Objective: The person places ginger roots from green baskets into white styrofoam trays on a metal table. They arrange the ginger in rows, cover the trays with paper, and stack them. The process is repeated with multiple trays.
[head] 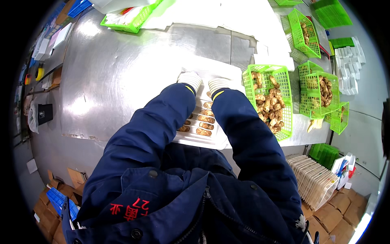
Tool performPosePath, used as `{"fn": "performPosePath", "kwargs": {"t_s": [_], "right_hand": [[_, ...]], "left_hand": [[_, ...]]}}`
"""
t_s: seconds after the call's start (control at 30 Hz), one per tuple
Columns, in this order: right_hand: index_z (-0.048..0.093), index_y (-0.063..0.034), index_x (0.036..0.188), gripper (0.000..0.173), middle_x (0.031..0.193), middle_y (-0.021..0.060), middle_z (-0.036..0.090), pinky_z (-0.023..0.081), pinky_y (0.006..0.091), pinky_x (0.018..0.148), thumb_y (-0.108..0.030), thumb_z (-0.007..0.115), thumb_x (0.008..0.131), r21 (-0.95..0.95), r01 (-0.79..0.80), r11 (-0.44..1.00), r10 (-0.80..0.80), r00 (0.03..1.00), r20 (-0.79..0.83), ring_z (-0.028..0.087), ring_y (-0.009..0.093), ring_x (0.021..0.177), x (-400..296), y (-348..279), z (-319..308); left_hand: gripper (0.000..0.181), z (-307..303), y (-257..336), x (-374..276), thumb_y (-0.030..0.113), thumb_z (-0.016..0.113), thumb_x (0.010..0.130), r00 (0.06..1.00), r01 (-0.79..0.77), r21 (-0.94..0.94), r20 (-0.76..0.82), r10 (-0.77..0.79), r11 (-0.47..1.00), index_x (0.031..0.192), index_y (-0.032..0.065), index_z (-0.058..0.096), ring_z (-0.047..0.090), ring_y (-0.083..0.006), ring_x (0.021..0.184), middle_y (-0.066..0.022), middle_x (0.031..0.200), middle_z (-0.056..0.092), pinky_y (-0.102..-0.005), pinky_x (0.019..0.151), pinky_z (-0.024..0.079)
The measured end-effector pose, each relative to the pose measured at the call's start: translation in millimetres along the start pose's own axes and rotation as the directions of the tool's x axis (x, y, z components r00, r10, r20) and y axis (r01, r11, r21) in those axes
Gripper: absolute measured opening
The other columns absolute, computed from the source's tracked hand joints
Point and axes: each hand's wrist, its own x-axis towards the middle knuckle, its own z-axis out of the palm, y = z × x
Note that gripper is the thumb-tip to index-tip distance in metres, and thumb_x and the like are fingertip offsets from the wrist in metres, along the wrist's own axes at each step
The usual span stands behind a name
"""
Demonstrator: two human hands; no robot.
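Observation:
In front of me a white ribbed tray (198,145) lies at the steel table's near edge. Stubby brown-and-cream mushrooms (206,119), matsutake by their look, rest in its grooves in rows. My left hand (190,79), in a white striped knit glove, is over the tray's far part. Beside it, also gloved, is my right hand (218,83), close to a partly covered mushroom (208,94). Glare and the gloves' backs hide the fingers, so any grip cannot be made out. Right of the tray stands a green plastic basket (289,106) with a heap of loose mushrooms (274,103).
More green baskets of mushrooms (325,91) stand at the right. White sheets (243,18) cover the table's far side, near a green basket (134,26) of white items. Bare steel tabletop (91,70) extends left. Slatted boards (313,180) and cardboard boxes (338,207) are low right.

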Motion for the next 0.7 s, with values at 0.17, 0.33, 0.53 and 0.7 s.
{"fn": "performPosePath", "kwargs": {"t_s": [0.17,0.33,0.53,0.7], "right_hand": [[0.065,-0.0057,0.105,0.031,0.101,0.0161,0.066,0.05,0.0419,0.081,-0.024,0.059,0.082,0.001,0.01,1.0,-0.01,1.0,-0.006,0.063,0.031,0.097,-3.5,-3.7,-2.2],[0.067,-0.006,0.103,0.029,0.099,0.0155,0.066,0.05,0.0423,0.079,-0.025,0.059,0.081,-0.033,0.003,0.999,-0.007,0.992,-0.126,0.063,0.031,0.095,-3.5,4.5,19.0],[0.064,-0.0064,0.105,0.028,0.101,0.0159,0.066,0.05,0.0425,0.08,-0.021,0.056,0.082,0.08,-0.086,0.993,0.096,0.987,-0.128,0.064,0.03,0.096,22.9,14.3,65.8],[0.06,-0.0073,0.112,0.031,0.104,0.0169,0.065,0.05,0.0419,0.082,-0.021,0.055,0.084,0.025,0.016,1.0,-0.013,0.991,-0.136,0.062,0.031,0.099,-2.8,-6.5,45.6]], "left_hand": [[0.035,12.3,-6.8,6.8,0.016,0.05,0.085,0.998,-0.054,0.063,-0.024,0.056,0.997,0.115,0.0009,0.059,0.06,-0.0292,0.105,-0.0196,0.115,0.06,-0.0427,0.086,0.049],[0.043,15.6,-1.9,8.2,0.012,0.061,0.081,0.995,-0.096,0.05,0.018,0.095,0.994,0.121,-0.0028,0.052,0.055,-0.0272,0.113,-0.0206,0.122,0.056,-0.0393,0.097,0.042],[0.04,20.6,7.0,5.9,0.021,0.033,0.095,0.963,-0.123,-0.032,0.236,0.127,0.992,0.132,0.0082,0.043,0.051,-0.0308,0.118,-0.0167,0.129,0.051,-0.0413,0.099,0.04],[0.034,24.4,-16.0,-11.2,0.021,0.042,0.092,0.947,-0.215,0.138,0.272,0.171,0.967,0.121,0.0091,0.056,0.052,-0.0289,0.116,-0.0145,0.127,0.053,-0.041,0.095,0.043]]}}
